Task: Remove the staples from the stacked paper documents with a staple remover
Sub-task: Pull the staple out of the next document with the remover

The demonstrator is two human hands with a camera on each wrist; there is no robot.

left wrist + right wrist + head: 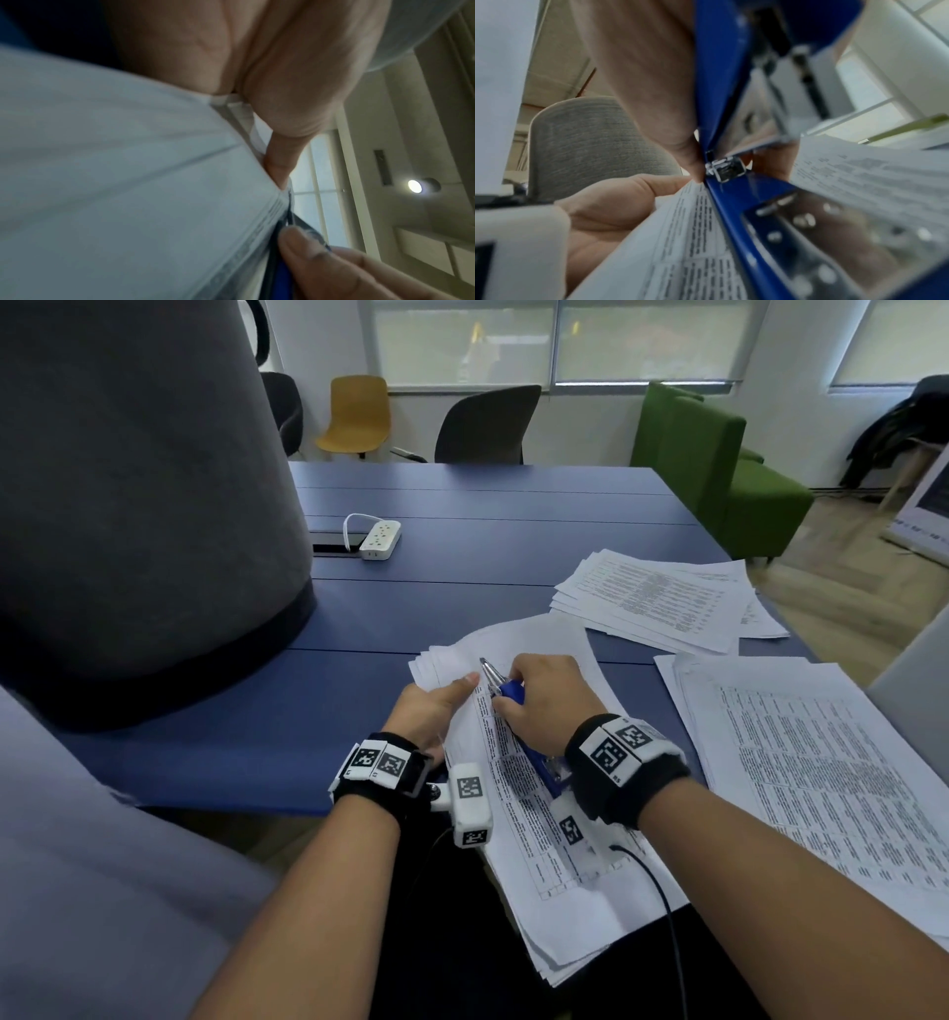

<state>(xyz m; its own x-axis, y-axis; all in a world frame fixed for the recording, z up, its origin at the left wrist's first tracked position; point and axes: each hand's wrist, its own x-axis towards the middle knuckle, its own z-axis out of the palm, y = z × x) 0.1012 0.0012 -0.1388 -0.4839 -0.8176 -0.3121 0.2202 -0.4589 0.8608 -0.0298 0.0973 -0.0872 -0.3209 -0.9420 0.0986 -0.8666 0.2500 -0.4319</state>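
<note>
A stapled bundle of printed sheets (518,778) lies tilted over the near edge of the blue table (462,588). My left hand (436,706) pinches the bundle's upper left edge, thumb on top and fingers beneath; the left wrist view shows the thumb (280,166) against the paper stack (128,182). My right hand (544,701) grips a blue stapler-type staple remover (506,690), and its metal tip (485,666) points at the bundle's top corner. In the right wrist view the blue tool (731,194) rests along the paper (693,243). No staple can be made out.
Two more spreads of printed sheets lie on the table, one at the right (801,762) and one farther back (662,598). A white power strip (380,539) sits mid-table. A big grey rounded shape (144,505) fills the left. Chairs and a green sofa (719,464) stand behind.
</note>
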